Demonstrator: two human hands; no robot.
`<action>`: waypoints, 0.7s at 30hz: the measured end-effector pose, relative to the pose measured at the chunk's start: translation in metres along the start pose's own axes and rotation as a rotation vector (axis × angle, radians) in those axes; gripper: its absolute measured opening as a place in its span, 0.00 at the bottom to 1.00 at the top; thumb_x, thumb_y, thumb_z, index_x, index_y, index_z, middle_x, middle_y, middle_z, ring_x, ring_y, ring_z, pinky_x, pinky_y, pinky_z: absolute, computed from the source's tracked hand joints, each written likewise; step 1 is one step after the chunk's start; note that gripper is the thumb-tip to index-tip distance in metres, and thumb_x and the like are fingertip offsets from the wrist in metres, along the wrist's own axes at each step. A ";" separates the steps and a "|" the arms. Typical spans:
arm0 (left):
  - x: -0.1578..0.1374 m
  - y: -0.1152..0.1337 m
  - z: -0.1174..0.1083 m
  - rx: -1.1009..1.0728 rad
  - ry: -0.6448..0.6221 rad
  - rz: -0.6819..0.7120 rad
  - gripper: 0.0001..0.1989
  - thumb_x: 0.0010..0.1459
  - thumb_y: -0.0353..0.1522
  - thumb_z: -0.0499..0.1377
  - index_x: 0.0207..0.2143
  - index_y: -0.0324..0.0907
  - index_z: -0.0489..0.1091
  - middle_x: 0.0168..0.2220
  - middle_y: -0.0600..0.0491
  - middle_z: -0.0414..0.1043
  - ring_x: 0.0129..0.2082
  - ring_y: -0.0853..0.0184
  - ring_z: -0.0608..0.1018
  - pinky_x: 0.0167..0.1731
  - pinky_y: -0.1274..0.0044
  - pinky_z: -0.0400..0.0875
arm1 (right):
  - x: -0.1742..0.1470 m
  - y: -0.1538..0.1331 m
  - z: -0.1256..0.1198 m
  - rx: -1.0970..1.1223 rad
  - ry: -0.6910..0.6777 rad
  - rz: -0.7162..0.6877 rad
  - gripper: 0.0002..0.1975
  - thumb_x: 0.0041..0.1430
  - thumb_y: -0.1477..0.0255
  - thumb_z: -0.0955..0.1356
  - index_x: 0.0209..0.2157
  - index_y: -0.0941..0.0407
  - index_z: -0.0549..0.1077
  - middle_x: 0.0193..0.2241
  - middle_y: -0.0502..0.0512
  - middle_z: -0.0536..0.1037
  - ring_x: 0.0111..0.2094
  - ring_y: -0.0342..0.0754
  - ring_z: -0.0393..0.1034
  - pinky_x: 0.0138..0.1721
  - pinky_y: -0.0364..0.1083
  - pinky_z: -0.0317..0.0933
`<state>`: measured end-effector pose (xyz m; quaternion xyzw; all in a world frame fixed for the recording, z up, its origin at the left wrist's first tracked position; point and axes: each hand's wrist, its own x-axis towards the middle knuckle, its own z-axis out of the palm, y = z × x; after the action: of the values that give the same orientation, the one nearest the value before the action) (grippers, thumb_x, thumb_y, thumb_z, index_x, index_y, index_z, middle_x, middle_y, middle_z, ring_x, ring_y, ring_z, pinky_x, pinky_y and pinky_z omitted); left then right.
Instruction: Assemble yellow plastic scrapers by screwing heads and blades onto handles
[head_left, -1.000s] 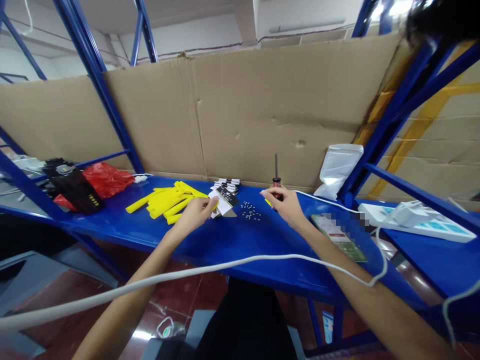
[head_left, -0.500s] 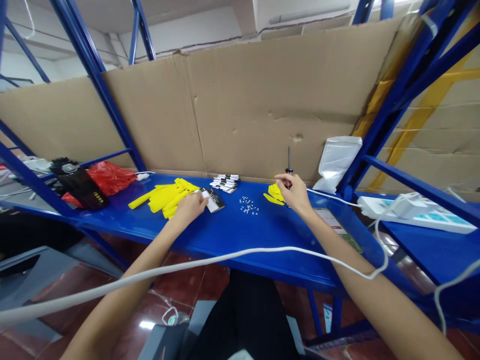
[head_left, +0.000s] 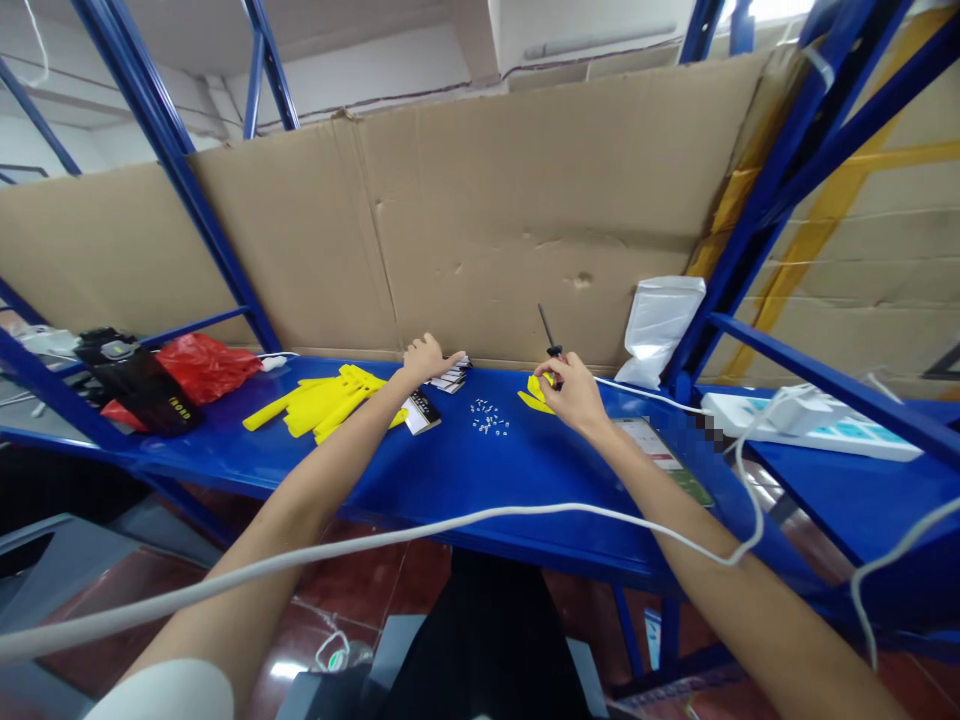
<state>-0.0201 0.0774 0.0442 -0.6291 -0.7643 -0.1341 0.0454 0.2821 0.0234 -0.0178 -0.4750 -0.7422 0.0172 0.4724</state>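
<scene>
My left hand is at the stack of black-and-white flat pieces by the cardboard wall. Its thumb stretches out across the stack, apart from the fingers, and nothing shows held. In my right hand is a screwdriver, its shaft slanting up and left. Beneath that hand lies a small pile of yellow pieces. Tiny screws or similar metal bits are scattered between the hands. Left of them lie a black-and-white card-like piece and a larger heap of long yellow pieces, partly behind my left forearm.
A white cable hangs across the front of the blue table. Cardboard closes off the back. To the right are a white pouch and a power strip; a red bag and black bottle-like object stand left.
My left hand has moved from the card-like piece beside the yellow heap up to the black-and-white stack. The screwdriver now leans left instead of upright. The view has shifted slightly.
</scene>
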 end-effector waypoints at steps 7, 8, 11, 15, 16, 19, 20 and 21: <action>0.024 0.018 0.025 -0.036 -0.067 -0.080 0.61 0.59 0.68 0.63 0.73 0.26 0.57 0.70 0.12 0.64 0.72 0.29 0.71 0.68 0.53 0.65 | -0.006 -0.005 0.000 -0.121 -0.092 -0.049 0.10 0.71 0.70 0.69 0.44 0.49 0.86 0.46 0.59 0.74 0.37 0.51 0.73 0.37 0.49 0.62; 0.024 0.019 0.027 -0.032 -0.059 -0.069 0.60 0.61 0.66 0.63 0.73 0.25 0.57 0.70 0.12 0.64 0.72 0.29 0.71 0.68 0.53 0.65 | -0.006 -0.007 -0.001 -0.125 -0.102 -0.054 0.10 0.71 0.69 0.69 0.45 0.48 0.86 0.47 0.59 0.74 0.37 0.52 0.73 0.36 0.49 0.61; 0.022 0.019 0.025 -0.041 -0.040 -0.046 0.54 0.64 0.60 0.64 0.72 0.25 0.58 0.70 0.12 0.64 0.71 0.29 0.71 0.67 0.54 0.65 | -0.007 -0.011 -0.001 -0.128 -0.104 -0.053 0.10 0.72 0.66 0.70 0.46 0.48 0.86 0.47 0.59 0.74 0.38 0.53 0.74 0.36 0.49 0.61; 0.015 0.013 0.014 -0.103 0.111 0.036 0.48 0.66 0.55 0.65 0.70 0.23 0.60 0.67 0.14 0.65 0.69 0.28 0.71 0.68 0.51 0.63 | -0.007 -0.015 0.000 -0.090 -0.068 -0.012 0.13 0.73 0.58 0.71 0.43 0.50 0.86 0.47 0.60 0.74 0.37 0.53 0.73 0.37 0.49 0.62; 0.011 0.010 0.011 -0.142 0.172 0.095 0.46 0.66 0.55 0.64 0.69 0.25 0.61 0.66 0.16 0.66 0.69 0.29 0.71 0.68 0.50 0.63 | -0.006 -0.015 0.000 -0.067 -0.056 0.002 0.15 0.73 0.57 0.71 0.43 0.50 0.86 0.46 0.60 0.74 0.37 0.52 0.73 0.38 0.50 0.63; -0.003 0.003 0.006 -0.323 0.444 0.414 0.44 0.68 0.57 0.63 0.70 0.34 0.60 0.70 0.23 0.63 0.73 0.34 0.66 0.71 0.48 0.62 | -0.005 -0.018 0.002 0.043 0.005 0.043 0.18 0.75 0.57 0.67 0.44 0.52 0.87 0.40 0.58 0.73 0.36 0.52 0.72 0.42 0.51 0.65; -0.009 0.002 0.007 -0.384 0.542 0.544 0.45 0.67 0.58 0.63 0.72 0.38 0.58 0.73 0.25 0.60 0.75 0.36 0.64 0.72 0.48 0.61 | -0.004 -0.019 0.002 0.094 0.035 0.057 0.20 0.75 0.56 0.67 0.44 0.53 0.87 0.38 0.58 0.74 0.36 0.52 0.72 0.43 0.52 0.66; -0.016 0.002 0.008 -0.436 0.627 0.666 0.47 0.65 0.60 0.65 0.73 0.42 0.55 0.75 0.28 0.56 0.77 0.37 0.61 0.73 0.47 0.61 | -0.003 -0.021 0.002 0.151 0.066 0.074 0.22 0.74 0.54 0.67 0.44 0.53 0.88 0.37 0.58 0.74 0.36 0.52 0.72 0.45 0.53 0.67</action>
<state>-0.0143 0.0651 0.0329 -0.7631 -0.4261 -0.4513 0.1804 0.2665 0.0110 -0.0111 -0.4654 -0.7049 0.0751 0.5300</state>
